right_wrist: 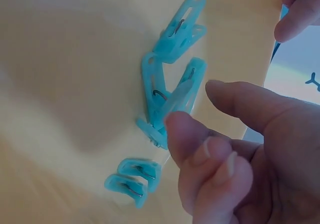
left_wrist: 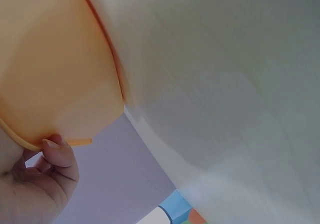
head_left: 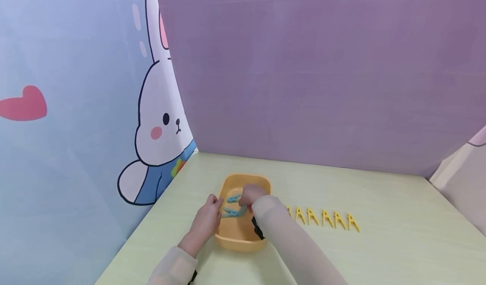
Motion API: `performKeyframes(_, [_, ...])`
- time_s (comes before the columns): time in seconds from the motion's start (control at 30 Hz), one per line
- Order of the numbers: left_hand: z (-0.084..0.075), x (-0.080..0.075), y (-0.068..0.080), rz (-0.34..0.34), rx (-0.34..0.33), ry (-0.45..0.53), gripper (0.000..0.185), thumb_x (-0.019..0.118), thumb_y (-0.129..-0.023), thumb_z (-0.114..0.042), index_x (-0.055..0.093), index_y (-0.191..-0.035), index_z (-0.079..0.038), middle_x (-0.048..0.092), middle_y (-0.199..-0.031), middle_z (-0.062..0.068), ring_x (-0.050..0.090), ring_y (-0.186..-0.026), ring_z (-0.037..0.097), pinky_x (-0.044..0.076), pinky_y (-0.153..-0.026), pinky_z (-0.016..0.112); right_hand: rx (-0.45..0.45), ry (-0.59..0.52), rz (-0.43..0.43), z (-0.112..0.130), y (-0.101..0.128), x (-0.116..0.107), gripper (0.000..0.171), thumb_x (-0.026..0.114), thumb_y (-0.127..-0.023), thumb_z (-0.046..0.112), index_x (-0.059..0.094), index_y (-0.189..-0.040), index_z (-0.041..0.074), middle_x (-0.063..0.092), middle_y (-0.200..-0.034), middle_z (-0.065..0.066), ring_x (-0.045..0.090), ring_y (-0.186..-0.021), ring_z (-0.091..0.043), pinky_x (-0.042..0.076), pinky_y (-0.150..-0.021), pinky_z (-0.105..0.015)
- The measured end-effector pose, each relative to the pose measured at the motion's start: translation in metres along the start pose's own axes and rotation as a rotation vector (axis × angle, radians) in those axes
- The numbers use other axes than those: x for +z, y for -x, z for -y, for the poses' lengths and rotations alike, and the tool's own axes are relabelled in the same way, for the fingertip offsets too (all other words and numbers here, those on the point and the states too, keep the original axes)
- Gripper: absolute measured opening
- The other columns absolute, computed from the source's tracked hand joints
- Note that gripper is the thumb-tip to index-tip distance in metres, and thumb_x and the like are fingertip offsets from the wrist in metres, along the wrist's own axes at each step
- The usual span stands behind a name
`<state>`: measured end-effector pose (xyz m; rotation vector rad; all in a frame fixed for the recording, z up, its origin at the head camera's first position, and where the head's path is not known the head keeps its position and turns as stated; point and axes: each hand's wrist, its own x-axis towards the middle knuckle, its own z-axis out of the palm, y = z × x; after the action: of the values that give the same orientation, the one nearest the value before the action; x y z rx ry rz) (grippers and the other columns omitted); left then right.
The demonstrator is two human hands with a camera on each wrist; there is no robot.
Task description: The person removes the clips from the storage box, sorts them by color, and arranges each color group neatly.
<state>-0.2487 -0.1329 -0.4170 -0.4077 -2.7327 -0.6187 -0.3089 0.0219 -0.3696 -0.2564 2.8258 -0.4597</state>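
The yellow plastic basin stands on the table, with several light-blue clothespins inside it. My left hand pinches the basin's left rim; in the left wrist view its thumb and fingers are bent round that edge. My right hand reaches down into the basin, right at the clothespins. In the right wrist view, the thumb and index finger stand apart, the index fingertip overlaps one clothespin, and the other fingers are bent. Two smaller-looking clothespins lie beside the group.
To the right of the basin, several yellow clothespins lie in a row on the pale green table. A purple wall panel rises behind the table, and a blue panel with a cartoon rabbit stands along its left side.
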Motion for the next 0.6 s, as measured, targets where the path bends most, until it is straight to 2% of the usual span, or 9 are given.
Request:
performKeyframes(0.27, [-0.0003,-0.0007,-0.0001,-0.007,0.010,-0.008,0.041,0.060,-0.080,0.007,0.054,-0.121,0.009,0.042,-0.095,0.006,0.046,-0.064,0.012,0.041,-0.051,0.020,-0.005,-0.030,0.013,0.0042,0.0063,-0.0027,0.017,0.068,-0.081,0.019,0.068,-0.072,0.004,0.048,-0.041,0.000,0.044,-0.036,-0.011,0.040,-0.047,-0.023])
performKeyframes(0.6, [-0.0049,-0.0015,0.0005,0.009,0.012,-0.001,0.042,0.060,-0.080,0.006,0.054,-0.121,0.009,0.041,-0.094,0.006,0.046,-0.064,0.012,0.040,-0.051,0.021,0.011,0.020,0.031,0.0010,0.0047,0.0031,0.020,0.068,-0.081,0.019,0.069,-0.068,0.003,0.048,-0.040,0.000,0.042,-0.034,-0.011,0.039,-0.048,-0.023])
